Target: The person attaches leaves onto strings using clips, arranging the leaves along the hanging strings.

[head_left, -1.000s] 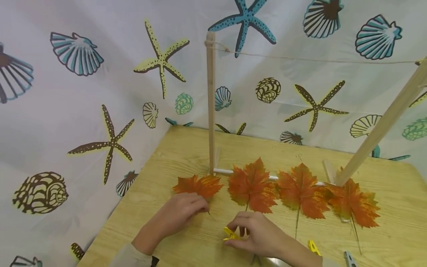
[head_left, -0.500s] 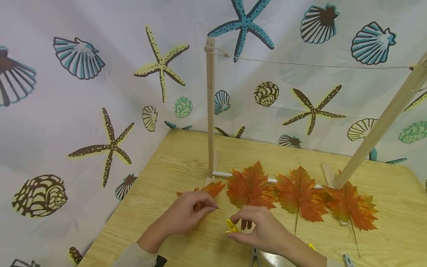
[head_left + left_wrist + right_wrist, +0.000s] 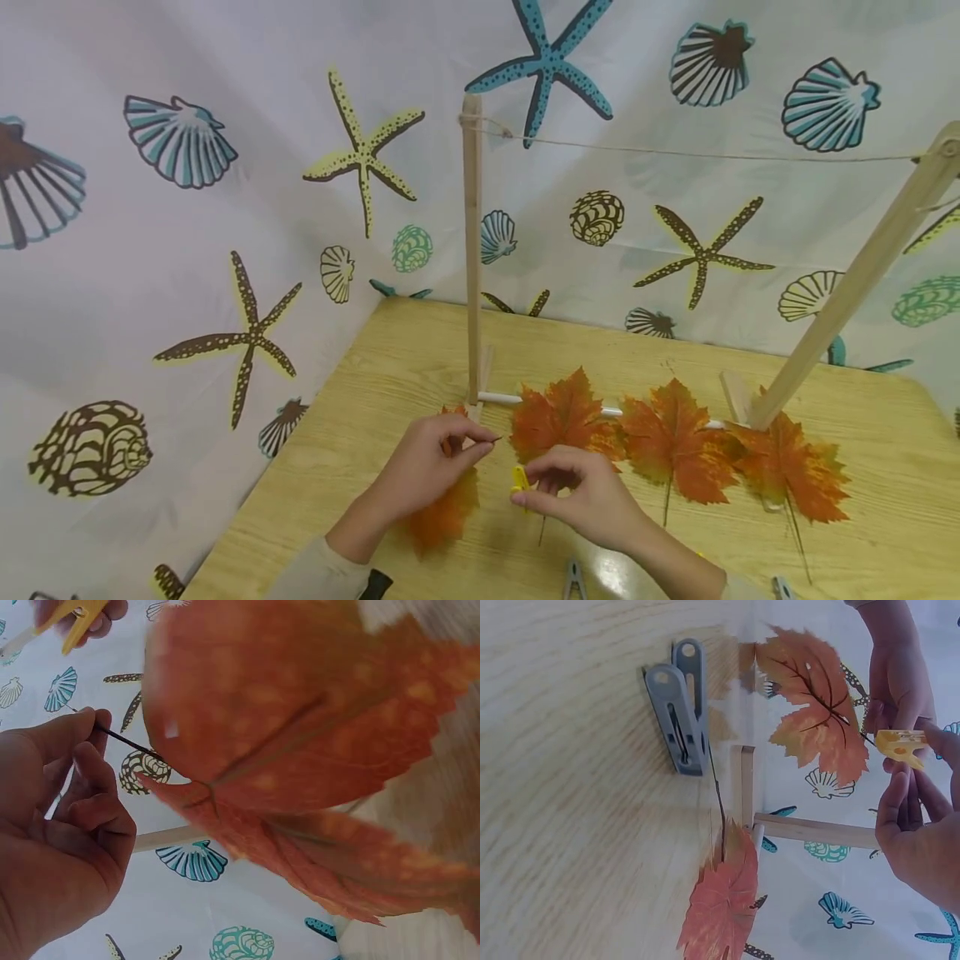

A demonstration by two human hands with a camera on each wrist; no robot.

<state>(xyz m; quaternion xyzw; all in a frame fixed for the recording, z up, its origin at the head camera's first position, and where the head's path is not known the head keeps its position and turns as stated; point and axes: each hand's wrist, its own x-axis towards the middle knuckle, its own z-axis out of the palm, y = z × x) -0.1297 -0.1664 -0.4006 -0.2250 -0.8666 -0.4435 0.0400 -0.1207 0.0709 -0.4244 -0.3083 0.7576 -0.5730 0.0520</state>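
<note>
My left hand [image 3: 431,462] pinches the thin dark stem of an orange artificial maple leaf [image 3: 300,727] between thumb and forefinger. The leaf hangs below that hand in the head view, partly hidden by it, and fills much of the left wrist view. Just to the right, my right hand [image 3: 588,500] pinches a yellow clothespin [image 3: 520,480] by its end. Seen from the right wrist, the clothespin overlaps the left fingertips close to the leaf's stem. Both hands are over the near part of the wooden table [image 3: 345,417].
Three more maple leaves, left [image 3: 562,421], middle [image 3: 675,442] and right [image 3: 791,467], lie along a white rod [image 3: 498,398]. Two wooden posts, left [image 3: 472,250] and right [image 3: 847,304], carry a string [image 3: 675,152]. Grey clothespins [image 3: 573,581] lie near the front. A shell-patterned cloth [image 3: 247,167] hangs behind.
My left hand has lifted the leaf by its stem and shifted right; the leaf now hangs downward. My right hand has raised the yellow clothespin slightly, and the hands are closer together.
</note>
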